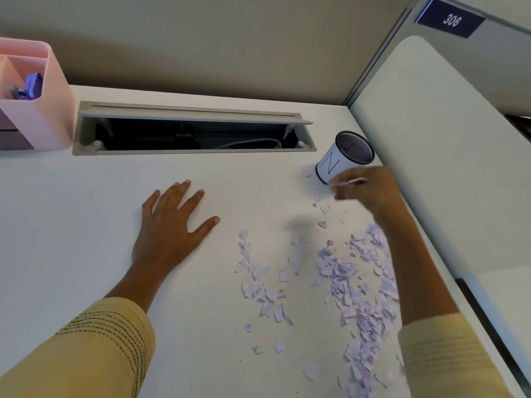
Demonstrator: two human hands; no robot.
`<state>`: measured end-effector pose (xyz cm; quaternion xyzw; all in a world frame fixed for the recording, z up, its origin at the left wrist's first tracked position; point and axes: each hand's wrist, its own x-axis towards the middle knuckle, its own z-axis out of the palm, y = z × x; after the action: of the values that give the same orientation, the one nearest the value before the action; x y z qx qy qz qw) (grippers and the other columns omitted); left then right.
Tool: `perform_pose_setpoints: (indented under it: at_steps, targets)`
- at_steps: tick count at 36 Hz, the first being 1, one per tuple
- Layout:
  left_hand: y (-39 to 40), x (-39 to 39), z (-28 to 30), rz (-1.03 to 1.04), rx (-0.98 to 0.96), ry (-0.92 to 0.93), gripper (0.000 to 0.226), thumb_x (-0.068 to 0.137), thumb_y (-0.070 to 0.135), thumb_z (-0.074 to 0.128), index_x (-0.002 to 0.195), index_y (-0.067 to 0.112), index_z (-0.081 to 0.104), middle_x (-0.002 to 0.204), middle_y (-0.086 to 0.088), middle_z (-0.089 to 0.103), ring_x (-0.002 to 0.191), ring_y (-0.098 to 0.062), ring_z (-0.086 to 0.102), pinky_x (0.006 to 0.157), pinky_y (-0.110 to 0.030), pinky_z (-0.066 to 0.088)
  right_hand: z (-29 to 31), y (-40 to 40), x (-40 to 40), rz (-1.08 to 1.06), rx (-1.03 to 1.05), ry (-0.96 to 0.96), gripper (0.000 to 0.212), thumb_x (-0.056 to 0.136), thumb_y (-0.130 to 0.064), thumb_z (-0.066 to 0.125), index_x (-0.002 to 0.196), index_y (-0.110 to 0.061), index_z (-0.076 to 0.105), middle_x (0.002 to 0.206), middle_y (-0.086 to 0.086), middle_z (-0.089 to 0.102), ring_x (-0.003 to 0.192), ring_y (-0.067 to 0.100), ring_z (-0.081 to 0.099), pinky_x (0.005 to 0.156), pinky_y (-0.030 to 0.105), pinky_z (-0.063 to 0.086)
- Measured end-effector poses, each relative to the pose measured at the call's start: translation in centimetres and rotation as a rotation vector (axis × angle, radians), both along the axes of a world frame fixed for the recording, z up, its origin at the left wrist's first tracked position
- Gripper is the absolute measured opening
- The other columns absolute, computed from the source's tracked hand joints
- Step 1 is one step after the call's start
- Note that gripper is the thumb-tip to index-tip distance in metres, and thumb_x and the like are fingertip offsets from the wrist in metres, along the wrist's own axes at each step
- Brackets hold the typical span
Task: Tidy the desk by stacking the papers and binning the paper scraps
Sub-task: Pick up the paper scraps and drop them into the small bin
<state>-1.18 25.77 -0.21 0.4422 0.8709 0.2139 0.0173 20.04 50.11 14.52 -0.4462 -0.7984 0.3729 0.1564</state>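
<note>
Several torn white paper scraps [344,271] lie scattered over the right half of the white desk [86,211], thickest along its right edge. A small mesh bin [343,158] wrapped in white paper marked "N" stands at the back right. My right hand [365,188] is blurred, just in front of the bin, with its fingers pinched on a few paper scraps. My left hand [172,222] rests flat on the desk with fingers spread and holds nothing. No stack of papers is in view.
An open cable tray [192,133] with its lid raised runs along the back of the desk. A pink organiser [34,110] stands at the back left. A white partition [431,168] borders the desk on the right.
</note>
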Motion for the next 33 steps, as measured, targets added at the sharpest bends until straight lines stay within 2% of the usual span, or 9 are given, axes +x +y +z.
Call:
perform_pose_setpoints:
  at_steps: [5, 10, 12, 14, 19, 23, 27, 30, 33]
  targets:
    - [0.0, 0.0, 0.0, -0.002, -0.01, -0.004, 0.074, 0.086, 0.069, 0.03, 0.138, 0.021, 0.05, 0.152, -0.006, 0.037, 0.142, -0.024, 0.03, 0.116, -0.045, 0.013, 1.9, 4.7, -2.1, -0.119, 0.172, 0.032, 0.019, 0.072, 0.0, 0.074, 0.091, -0.002, 0.075, 0.069, 0.012, 0.065, 0.047, 0.004, 0.062, 0.062, 0.014, 0.053]
    - [0.0, 0.1, -0.1, 0.008, -0.004, -0.002, 0.075, 0.085, 0.07, 0.029, 0.138, 0.022, 0.051, 0.152, -0.004, 0.037, 0.142, -0.021, 0.029, 0.117, -0.043, 0.013, 1.3, 7.9, -3.2, -0.194, 0.132, -0.135, 0.028, 0.071, -0.001, 0.074, 0.099, -0.007, 0.074, 0.087, 0.009, 0.065, 0.077, 0.02, 0.06, 0.079, 0.026, 0.05]
    - [0.0, 0.1, 0.0, 0.011, -0.001, -0.007, 0.075, 0.085, 0.07, 0.029, 0.138, 0.022, 0.051, 0.152, -0.003, 0.037, 0.142, -0.02, 0.029, 0.117, -0.042, 0.012, 1.2, 8.2, -3.1, -0.186, 0.086, -0.133, 0.029, 0.07, -0.001, 0.075, 0.096, -0.013, 0.075, 0.093, 0.008, 0.067, 0.088, 0.025, 0.065, 0.089, 0.03, 0.052]
    - [0.0, 0.0, 0.0, 0.008, 0.002, -0.005, 0.074, 0.085, 0.07, 0.03, 0.138, 0.022, 0.051, 0.151, -0.004, 0.038, 0.142, -0.02, 0.03, 0.117, -0.042, 0.013, 1.4, 8.0, -2.9, -0.198, 0.068, -0.087, 0.032, 0.068, 0.0, 0.076, 0.095, -0.015, 0.075, 0.097, 0.01, 0.07, 0.093, 0.028, 0.067, 0.091, 0.035, 0.054]
    - [0.0, 0.0, -0.1, 0.005, 0.004, -0.002, 0.074, 0.086, 0.07, 0.03, 0.137, 0.022, 0.052, 0.151, -0.004, 0.039, 0.141, -0.02, 0.031, 0.117, -0.043, 0.014, 1.2, 4.4, -2.3, -0.178, 0.25, 0.057, 0.029, 0.071, -0.003, 0.074, 0.099, -0.013, 0.074, 0.093, 0.008, 0.072, 0.074, 0.008, 0.061, 0.075, 0.015, 0.046]
    - [-0.1, 0.1, 0.0, 0.008, 0.01, -0.01, 0.073, 0.086, 0.07, 0.031, 0.138, 0.023, 0.05, 0.152, -0.003, 0.037, 0.143, -0.019, 0.028, 0.117, -0.042, 0.012, -1.4, -1.3, -3.0, 0.142, 0.137, 0.023, 0.03, 0.07, -0.017, 0.082, 0.098, -0.017, 0.074, 0.097, -0.003, 0.068, 0.08, 0.002, 0.062, 0.068, 0.008, 0.046]
    - [-0.1, 0.1, 0.0, 0.002, -0.001, -0.002, 0.073, 0.087, 0.069, 0.029, 0.14, 0.023, 0.048, 0.153, -0.003, 0.034, 0.143, -0.02, 0.026, 0.118, -0.042, 0.011, -5.3, -6.6, -3.8, 0.524, -0.012, -0.145, 0.06, 0.058, -0.039, 0.087, 0.114, -0.032, 0.067, 0.122, -0.012, 0.058, 0.111, 0.002, 0.052, 0.091, 0.019, 0.04]
    - [0.0, -0.1, -0.2, -0.01, -0.01, 0.0, 0.075, 0.086, 0.07, 0.027, 0.141, 0.022, 0.046, 0.154, -0.004, 0.033, 0.143, -0.022, 0.026, 0.118, -0.045, 0.012, -7.7, -9.1, -4.0, 0.753, 0.087, -0.286, 0.075, 0.06, -0.052, 0.082, 0.128, -0.037, 0.055, 0.142, -0.012, 0.042, 0.131, 0.008, 0.033, 0.109, 0.03, 0.025]
    - [0.0, -0.2, -0.3, -0.009, -0.01, -0.006, 0.074, 0.086, 0.069, 0.028, 0.141, 0.023, 0.045, 0.154, -0.005, 0.033, 0.143, -0.023, 0.026, 0.117, -0.046, 0.011, -8.5, -10.6, -3.3, 0.855, 0.193, -0.292, 0.074, 0.059, -0.056, 0.08, 0.126, -0.033, 0.058, 0.142, -0.008, 0.041, 0.133, 0.013, 0.03, 0.109, 0.036, 0.026]
